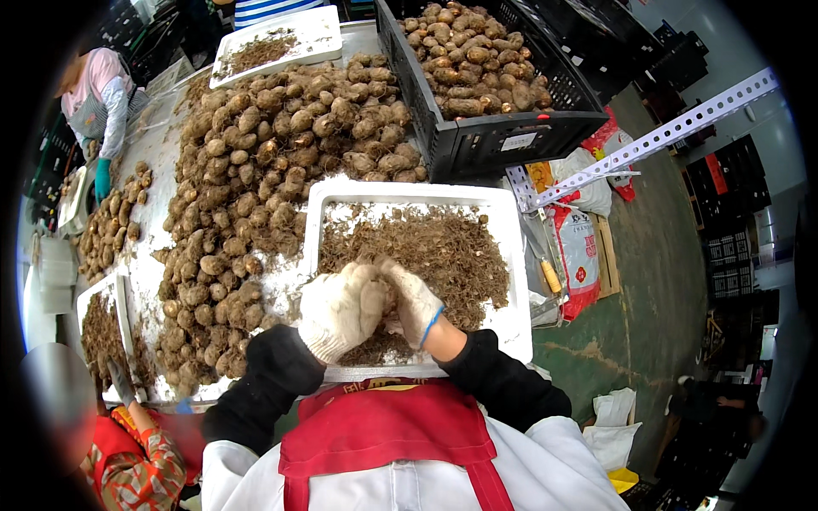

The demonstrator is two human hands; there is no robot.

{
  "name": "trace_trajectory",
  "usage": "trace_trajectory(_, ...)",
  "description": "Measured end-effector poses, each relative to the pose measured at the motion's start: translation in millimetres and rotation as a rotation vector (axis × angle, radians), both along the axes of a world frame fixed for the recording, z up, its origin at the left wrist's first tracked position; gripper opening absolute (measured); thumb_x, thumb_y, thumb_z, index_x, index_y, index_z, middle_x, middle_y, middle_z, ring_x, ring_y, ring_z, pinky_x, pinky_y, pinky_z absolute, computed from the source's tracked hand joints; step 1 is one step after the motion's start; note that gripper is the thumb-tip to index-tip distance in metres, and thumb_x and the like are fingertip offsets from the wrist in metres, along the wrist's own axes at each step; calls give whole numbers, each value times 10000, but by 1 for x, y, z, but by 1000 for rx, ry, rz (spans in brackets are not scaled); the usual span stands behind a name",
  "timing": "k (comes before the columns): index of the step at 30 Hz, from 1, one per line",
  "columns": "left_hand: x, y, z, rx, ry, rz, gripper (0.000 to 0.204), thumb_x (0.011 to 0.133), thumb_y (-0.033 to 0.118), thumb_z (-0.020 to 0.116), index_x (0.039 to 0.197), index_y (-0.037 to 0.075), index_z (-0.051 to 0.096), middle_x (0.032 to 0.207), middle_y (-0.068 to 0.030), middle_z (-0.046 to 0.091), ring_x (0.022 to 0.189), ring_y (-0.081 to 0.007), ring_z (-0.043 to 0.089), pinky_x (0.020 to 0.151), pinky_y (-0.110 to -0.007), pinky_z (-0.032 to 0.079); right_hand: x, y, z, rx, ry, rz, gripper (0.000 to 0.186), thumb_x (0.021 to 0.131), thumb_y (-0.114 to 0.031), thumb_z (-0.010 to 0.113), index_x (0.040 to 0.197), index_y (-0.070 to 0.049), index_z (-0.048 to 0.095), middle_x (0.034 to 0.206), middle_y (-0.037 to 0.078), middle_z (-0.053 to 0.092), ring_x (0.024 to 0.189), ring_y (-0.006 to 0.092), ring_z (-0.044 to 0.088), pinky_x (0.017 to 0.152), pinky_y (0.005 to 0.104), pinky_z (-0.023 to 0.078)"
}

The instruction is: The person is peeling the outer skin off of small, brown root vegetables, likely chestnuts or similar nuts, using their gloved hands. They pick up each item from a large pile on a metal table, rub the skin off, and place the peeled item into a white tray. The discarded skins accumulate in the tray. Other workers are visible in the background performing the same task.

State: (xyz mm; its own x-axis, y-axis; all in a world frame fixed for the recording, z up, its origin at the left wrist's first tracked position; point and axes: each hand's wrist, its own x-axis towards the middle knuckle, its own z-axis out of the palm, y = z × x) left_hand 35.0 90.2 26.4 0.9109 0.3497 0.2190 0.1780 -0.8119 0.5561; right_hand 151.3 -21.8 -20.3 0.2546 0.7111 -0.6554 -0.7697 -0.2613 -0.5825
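My left hand (341, 312), in a white knit glove, is closed and pressed close to my right hand (415, 302), whose glove has a blue cuff edge. Both meet over a white foam tray (518, 289) in front of me. Between the curled fingers something brownish is mostly hidden; I cannot make out what it is. Loose brown root fibres and peelings (443, 247) cover much of the tray's floor. Left of the tray and beyond it spreads a big heap of hairy brown taros (247, 162) on the table.
A black plastic crate (511, 140) holding taros (477, 60) stands at the far right of the table. A perforated metal bar (656, 140) juts out beside it. More foam trays (328, 43) hold fibres. Two people work at the left, one wearing a teal glove (103, 179).
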Motion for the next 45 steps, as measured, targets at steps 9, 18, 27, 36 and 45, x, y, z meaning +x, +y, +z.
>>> trace_trajectory(9, -5, -24, -170, -1475, -54, -157, 311, 1028, 198, 484, 1309, 71, 528, 1264, -65, 589, 1150, -155, 558, 967, -306, 497, 2, -1, 33, 338, -2075, 418, 314, 897, -327, 632, 1142, -131, 621, 625, 46, 635, 492, 251, 629, 478, 388, 483)
trace_trajectory(18, -5, -39, -104, -1830, -445, 156, 419, 1071, 361, 411, 1301, 29, 526, 1172, -91, 630, 977, -167, 642, 812, -301, 556, 22, 24, -11, 275, -1023, -78, 381, 996, -288, 517, 1251, -19, 603, 982, 184, 702, 941, 240, 696, 796, 357, 553)
trace_trajectory(27, -18, -17, -86, -1769, -359, 266, 418, 1057, 372, 439, 1320, 57, 519, 1148, -89, 654, 987, -180, 664, 783, -311, 576, 9, -28, 22, 376, -945, 86, 408, 939, -207, 621, 1287, 2, 587, 1122, 126, 630, 980, 209, 645, 878, 330, 523)
trace_trajectory(36, -16, -30, -103, -1778, -652, 242, 270, 1050, 132, 444, 1236, -14, 576, 1051, -85, 652, 925, -157, 627, 828, -297, 540, -11, -15, 26, 239, -962, 34, 240, 910, -92, 596, 1095, 33, 687, 1049, 110, 694, 929, 196, 666, 822, 311, 540)
trace_trajectory(45, -14, -25, -73, -1638, -473, 274, 404, 1079, 358, 402, 1025, 22, 619, 907, -63, 653, 805, -136, 631, 745, -273, 533, 6, -29, 1, 182, -788, 17, 202, 882, -169, 688, 997, -4, 714, 972, 100, 708, 904, 177, 661, 809, 301, 528)
